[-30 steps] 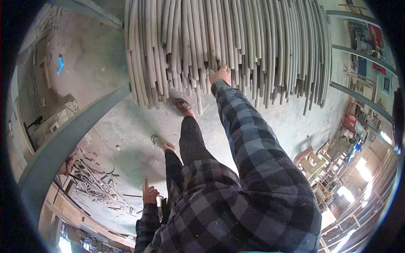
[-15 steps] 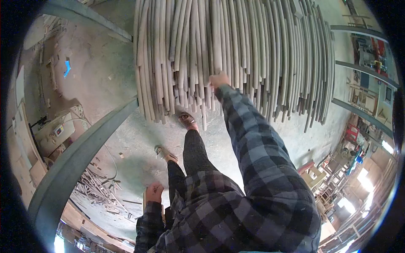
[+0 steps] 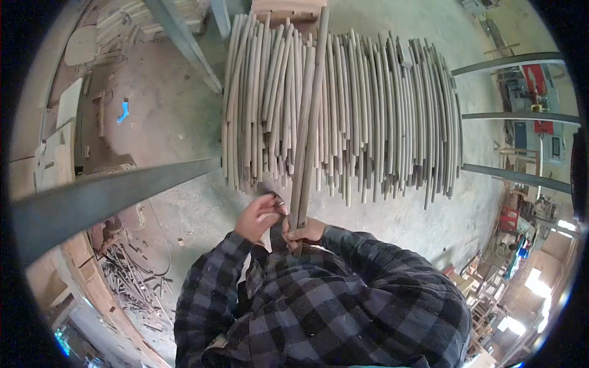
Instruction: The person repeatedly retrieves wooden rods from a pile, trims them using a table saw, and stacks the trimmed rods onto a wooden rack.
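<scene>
- Held poles [image 3: 307, 165], long, wooden, apparently two side by side: extending away from the person's middle, slightly tilted in view, and passing above a wide layer of similar poles; near ends sitting at the right hand.
- Right hand [image 3: 305, 232]: closing around the held poles near their lower ends, thumb lying across the wood.
- Left hand [image 3: 257, 218]: hovering just to the left of the held poles, fingers loosely spread and partly bent, gripping nothing that can be seen.
- Pole stack [image 3: 392, 122], pale grey-brown: lying in front of the person, lengths running side by side, near ends forming an uneven edge.
- Checked shirt [image 3: 343, 313], dark and grey: covering the person's torso and both arms.
- Concrete floor [image 3: 178, 147]: spreading beneath and around the stack.
- Left metal bar [image 3: 123, 193]: reaching from the left edge of view toward the stack's near left corner.
- Right metal bars [image 3: 515, 116], three: running from the stack's right side outward.
- Blue scrap [image 3: 124, 112]: lying on the floor, well apart to the left.
- Offcut heap [image 3: 126, 279], thin sticks: lying scattered at lower left.
- Red object [image 3: 508, 219]: standing among clutter at far right.
</scene>
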Available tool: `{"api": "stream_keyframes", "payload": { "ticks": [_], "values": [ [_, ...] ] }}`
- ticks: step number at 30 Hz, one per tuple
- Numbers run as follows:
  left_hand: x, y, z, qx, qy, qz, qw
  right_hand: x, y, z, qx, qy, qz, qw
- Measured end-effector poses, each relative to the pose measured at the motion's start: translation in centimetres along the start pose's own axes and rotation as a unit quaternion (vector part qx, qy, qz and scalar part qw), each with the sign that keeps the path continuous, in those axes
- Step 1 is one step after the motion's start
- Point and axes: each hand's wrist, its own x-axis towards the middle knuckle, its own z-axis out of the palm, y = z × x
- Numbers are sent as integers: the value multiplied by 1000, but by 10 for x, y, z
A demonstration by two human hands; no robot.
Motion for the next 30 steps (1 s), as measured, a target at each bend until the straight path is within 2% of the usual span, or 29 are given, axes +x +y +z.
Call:
{"api": "stream_keyframes", "payload": {
  "ticks": [2,5,8,12,13,16,17,20,23,26,28,29,30],
  "values": [
    [8,32,28,93,-17,66,993,-9,5,18,-37,1,-3,999],
    [3,65,49,167,-91,43,981,-16,15,34,-97,-14,-6,995],
    [-25,63,59,-43,-117,95,988,-24,16,42,-225,23,-8,974],
    [-78,72,62,-79,-111,173,975,-35,17,59,-347,38,4,937],
    [-92,74,61,-63,-89,211,971,-33,23,65,-350,60,29,934],
    [-141,82,47,-66,-54,256,963,-24,35,92,-444,26,-52,894],
    [-160,85,43,-75,-18,255,964,-21,36,107,-480,33,-35,876],
    [-211,82,20,-94,81,281,952,2,46,135,-488,-40,-28,872],
    [-266,89,-15,-105,210,240,942,32,51,171,-482,-130,23,866],
    [-313,87,-53,-243,311,345,852,55,53,247,-482,-207,80,848],
    [-346,81,-80,-310,365,382,791,76,68,279,-456,-285,85,838],
    [-359,71,-96,-334,384,401,761,77,72,309,-458,-290,135,829],
    [-373,60,-109,-357,402,421,731,82,78,330,-452,-308,145,825]
  ]
}}
